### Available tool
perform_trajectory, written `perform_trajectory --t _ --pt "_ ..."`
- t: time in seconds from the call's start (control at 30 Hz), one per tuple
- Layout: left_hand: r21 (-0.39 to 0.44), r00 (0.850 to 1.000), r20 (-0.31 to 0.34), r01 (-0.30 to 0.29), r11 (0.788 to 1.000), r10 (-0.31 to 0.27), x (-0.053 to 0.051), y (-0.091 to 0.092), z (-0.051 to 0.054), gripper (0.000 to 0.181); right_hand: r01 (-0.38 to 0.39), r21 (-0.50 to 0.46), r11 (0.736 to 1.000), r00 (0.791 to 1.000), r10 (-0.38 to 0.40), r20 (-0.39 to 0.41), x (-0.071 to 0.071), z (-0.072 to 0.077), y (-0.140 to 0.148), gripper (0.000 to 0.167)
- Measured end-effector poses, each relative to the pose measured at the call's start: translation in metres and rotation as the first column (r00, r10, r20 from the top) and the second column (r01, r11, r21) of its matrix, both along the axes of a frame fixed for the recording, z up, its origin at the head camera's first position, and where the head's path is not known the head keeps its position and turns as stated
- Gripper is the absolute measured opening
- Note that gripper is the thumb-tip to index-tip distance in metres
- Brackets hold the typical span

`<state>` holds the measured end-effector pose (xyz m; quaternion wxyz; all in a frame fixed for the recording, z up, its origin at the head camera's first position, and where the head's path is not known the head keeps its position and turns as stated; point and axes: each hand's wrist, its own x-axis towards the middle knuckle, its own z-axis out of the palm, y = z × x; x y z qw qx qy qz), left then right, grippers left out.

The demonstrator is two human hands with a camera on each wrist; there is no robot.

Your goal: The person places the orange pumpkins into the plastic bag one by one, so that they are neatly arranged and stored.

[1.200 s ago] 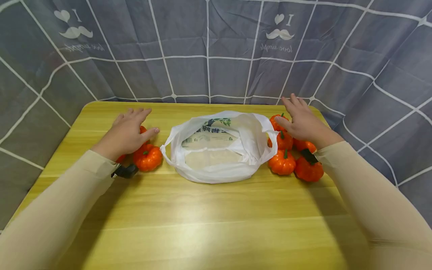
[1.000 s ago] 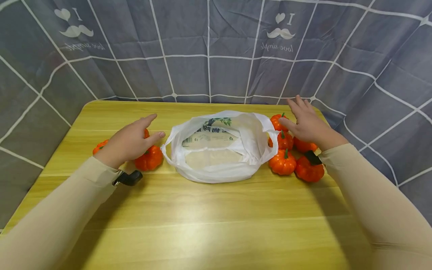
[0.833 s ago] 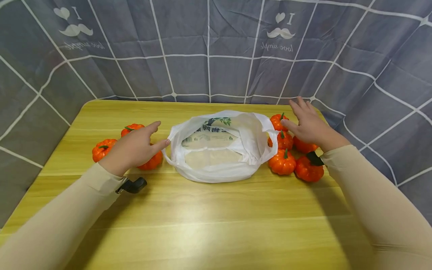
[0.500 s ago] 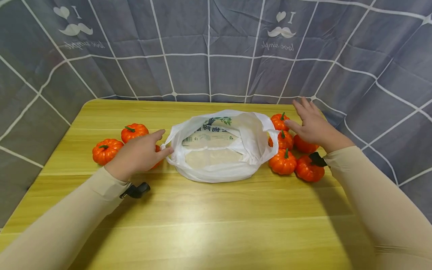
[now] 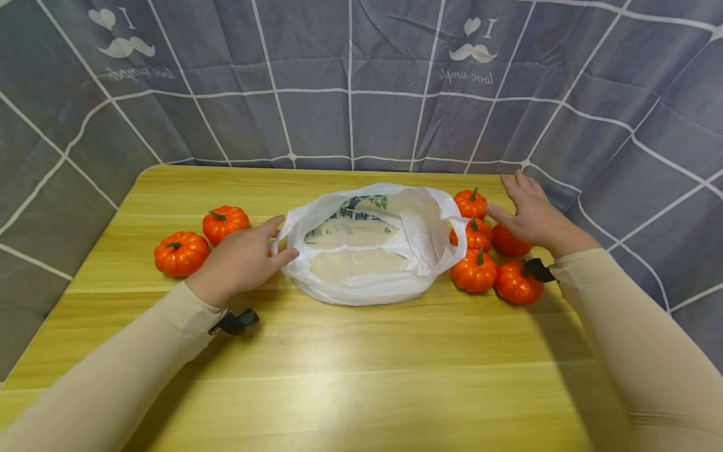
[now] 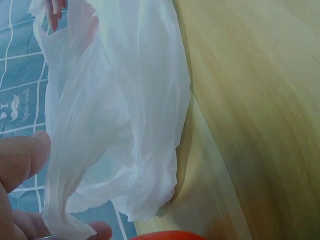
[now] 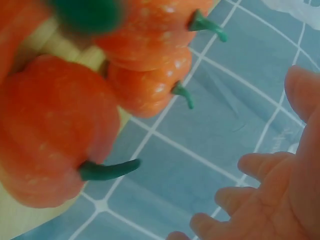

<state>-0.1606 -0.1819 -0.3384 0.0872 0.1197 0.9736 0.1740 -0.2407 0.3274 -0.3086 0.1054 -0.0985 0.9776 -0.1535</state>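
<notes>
On the counter (image 5: 395, 376), the bag (image 5: 361, 292) is set between pumpkins (image 5: 181, 254), its mouth spread presumably for access. Its handle (image 6: 62, 185) is neared by the left hand (image 5: 237, 263), ungripping; the right hand (image 5: 531, 216) is held empty, fingers extended.

Eight pumpkins (image 5: 473, 274), one mostly hidden; one white bag (image 5: 361, 294); two hands (image 5: 240, 260); one table (image 5: 361, 376).

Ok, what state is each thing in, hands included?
White plastic bag: mouth open.
Left hand: fingers extended at the bag's left handle, contact unclear.
Right hand: spread, holding nothing.
Pumpkins on the left: two upright, another mostly hidden.
Pumpkins on the right: five, clustered together.
Grid-patterned curtain: hanging, creased.
</notes>
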Motion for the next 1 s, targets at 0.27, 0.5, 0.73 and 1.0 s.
perform_trajectory --t 0.27,0.5,0.73,1.0 --pt "0.059 1.000 -0.013 0.015 0.998 -0.015 0.001 0.004 -0.003 0.082 0.005 0.024 1.000 1.000 -0.006 0.015 0.000 -0.011 0.015 0.094" --pt "0.065 0.998 -0.024 0.065 0.996 -0.063 0.000 0.008 -0.006 0.068 -0.004 0.025 1.000 0.998 0.003 0.058 0.001 -0.019 0.028 0.092" --pt "0.030 0.996 -0.044 0.076 0.997 -0.074 0.001 0.016 -0.005 0.065 -0.024 0.017 1.000 0.990 0.022 0.141 0.001 -0.021 0.036 0.095" --pt "0.177 0.999 -0.032 0.020 0.984 -0.015 0.000 0.022 -0.002 0.069 -0.041 0.019 0.999 0.974 0.036 0.224 0.004 -0.025 0.043 0.095"
